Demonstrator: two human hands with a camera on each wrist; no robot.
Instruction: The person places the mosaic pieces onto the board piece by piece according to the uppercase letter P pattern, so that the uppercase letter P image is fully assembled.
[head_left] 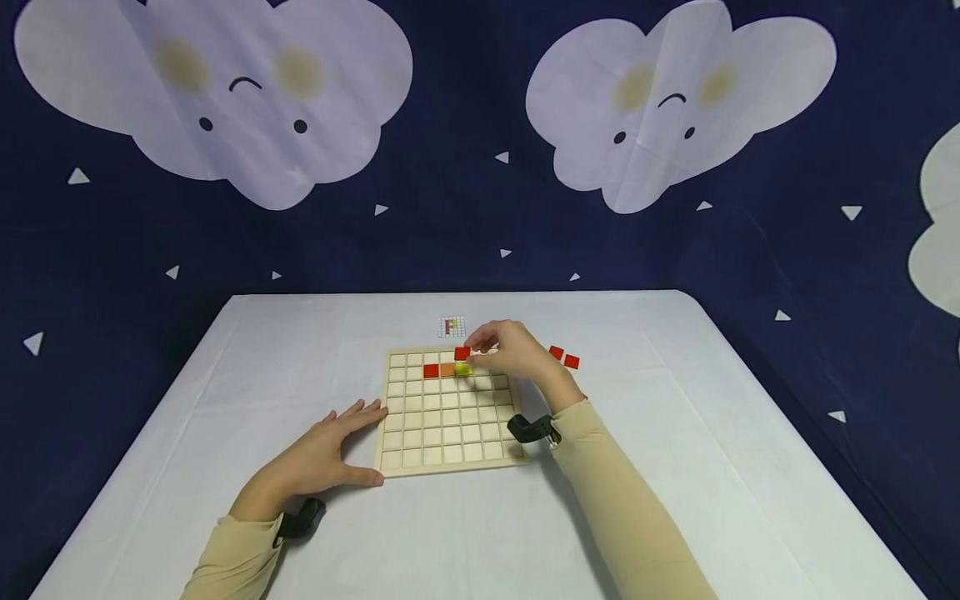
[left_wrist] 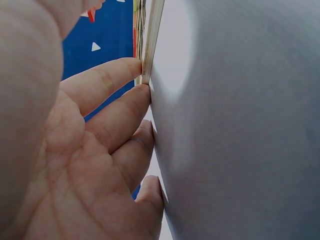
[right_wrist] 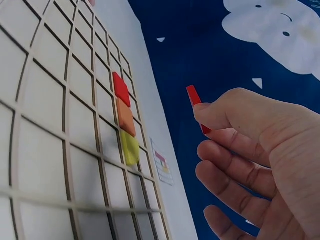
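A wooden grid board [head_left: 432,433] lies on the white table. In one row near its far edge sit a red tile [head_left: 431,371], an orange tile [head_left: 447,370] and a yellow tile [head_left: 463,369], side by side. My right hand [head_left: 510,350] pinches another red tile [right_wrist: 192,95] between thumb and index finger, above the board's far part; the right wrist view shows it apart from the board. My left hand [head_left: 322,454] rests on the table with fingers spread, its fingertips touching the board's left edge, as the left wrist view [left_wrist: 142,75] also shows.
Two loose red tiles [head_left: 572,362] lie on the table right of the board. A small card with a coloured grid pattern [head_left: 452,326] lies beyond the board's far edge. Behind the table [head_left: 300,350] hangs a dark blue cloth with clouds [head_left: 450,233].
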